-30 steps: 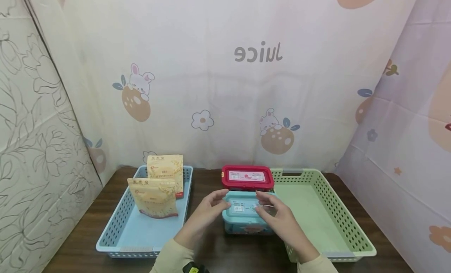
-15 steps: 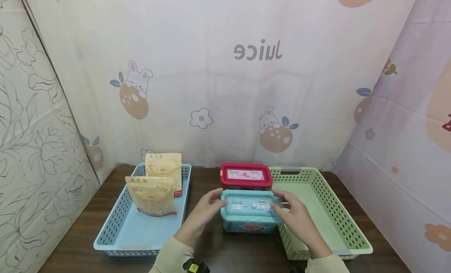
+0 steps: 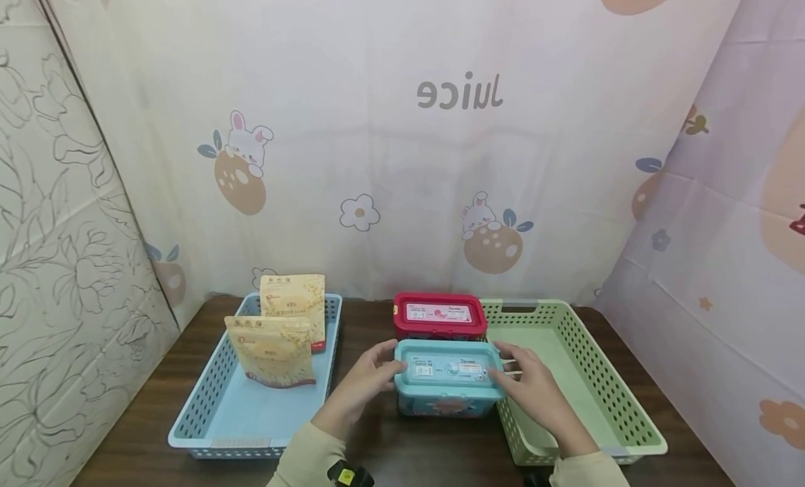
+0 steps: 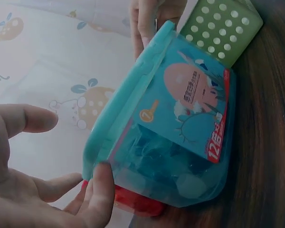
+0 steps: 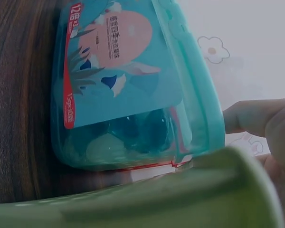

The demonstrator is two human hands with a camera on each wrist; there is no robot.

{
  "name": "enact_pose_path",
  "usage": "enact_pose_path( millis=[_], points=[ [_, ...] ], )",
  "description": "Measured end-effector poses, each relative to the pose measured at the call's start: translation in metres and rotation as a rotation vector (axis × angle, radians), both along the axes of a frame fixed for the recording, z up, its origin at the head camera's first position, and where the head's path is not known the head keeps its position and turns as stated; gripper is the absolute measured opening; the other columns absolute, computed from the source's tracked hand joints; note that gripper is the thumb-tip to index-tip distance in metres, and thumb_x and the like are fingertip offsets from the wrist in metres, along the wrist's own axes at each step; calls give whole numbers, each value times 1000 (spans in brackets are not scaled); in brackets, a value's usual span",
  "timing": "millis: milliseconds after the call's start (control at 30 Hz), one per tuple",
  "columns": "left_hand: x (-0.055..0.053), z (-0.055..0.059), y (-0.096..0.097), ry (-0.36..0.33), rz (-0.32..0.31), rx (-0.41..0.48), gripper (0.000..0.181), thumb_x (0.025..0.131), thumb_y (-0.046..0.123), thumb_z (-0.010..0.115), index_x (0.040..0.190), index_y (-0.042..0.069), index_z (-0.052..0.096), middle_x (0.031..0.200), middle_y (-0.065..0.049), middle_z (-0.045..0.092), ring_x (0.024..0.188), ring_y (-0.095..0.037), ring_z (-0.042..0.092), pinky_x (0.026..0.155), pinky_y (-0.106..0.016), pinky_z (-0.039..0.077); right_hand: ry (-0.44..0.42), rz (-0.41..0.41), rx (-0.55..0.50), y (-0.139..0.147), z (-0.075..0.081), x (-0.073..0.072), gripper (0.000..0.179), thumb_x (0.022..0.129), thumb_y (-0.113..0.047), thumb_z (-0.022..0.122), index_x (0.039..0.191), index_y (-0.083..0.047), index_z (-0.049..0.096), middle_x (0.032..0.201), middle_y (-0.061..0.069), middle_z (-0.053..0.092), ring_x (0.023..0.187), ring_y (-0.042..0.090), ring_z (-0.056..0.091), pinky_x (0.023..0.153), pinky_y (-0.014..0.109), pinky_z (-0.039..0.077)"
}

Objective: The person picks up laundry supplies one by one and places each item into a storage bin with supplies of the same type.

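A teal lidded box of laundry pods (image 3: 448,375) stands on the table between the two hands. Its see-through end and printed front show in both wrist views. My left hand (image 3: 360,386) is at the box's left end, thumb near the lid's edge. In the left wrist view, the fingers (image 4: 103,190) reach the lid's corner and the thumb stays apart from it. At the right end is my right hand (image 3: 534,389), its thumb (image 5: 249,116) close to the lid's rim; contact is unclear. Behind the teal box sits a similar red box (image 3: 440,315).
On the left, a blue basket (image 3: 251,441) holds two cream-coloured pouches, the front pouch (image 3: 277,354) leaning. A green basket (image 3: 578,382) stands on the right, its near left wall close to the teal box. A printed curtain (image 3: 390,144) hangs behind the dark table.
My right hand has moved right, from over the teal box's lid to its right end. The left hand has shifted slightly left to the other end. The box stays on the table.
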State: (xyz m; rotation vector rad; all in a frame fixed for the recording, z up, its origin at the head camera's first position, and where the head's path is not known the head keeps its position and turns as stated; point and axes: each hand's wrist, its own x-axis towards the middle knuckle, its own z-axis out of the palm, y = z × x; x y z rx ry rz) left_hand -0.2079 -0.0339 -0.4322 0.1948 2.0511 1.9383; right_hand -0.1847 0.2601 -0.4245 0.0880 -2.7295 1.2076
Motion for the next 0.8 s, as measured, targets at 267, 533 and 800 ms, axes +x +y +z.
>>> enact_pose_path(
  millis=[267, 533, 800],
  points=[
    [-6, -2, -5, 57, -42, -94, 66, 95, 27, 69, 149, 1, 42, 129, -17, 58, 96, -23, 66, 94, -54, 52, -110, 14, -30, 7, 1, 1, 53, 98, -20, 67, 141, 7, 51, 126, 20, 58, 106, 31, 63, 82, 40, 57],
    [-8, -3, -6, 129, -27, -204, 64, 92, 25, 73, 147, 5, 48, 134, -22, 49, 104, -23, 62, 86, -45, 57, -124, -2, -53, 10, 0, -1, 52, 97, -19, 68, 141, 5, 52, 121, 18, 61, 104, 30, 64, 81, 40, 58],
    [-4, -1, -6, 189, -24, -296, 64, 91, 21, 75, 146, 4, 49, 130, -17, 54, 108, -27, 58, 84, -46, 56, -98, -32, -20, 8, -2, -1, 49, 95, -16, 70, 136, 6, 57, 109, 13, 65, 97, 25, 65, 76, 36, 58]
  ],
)
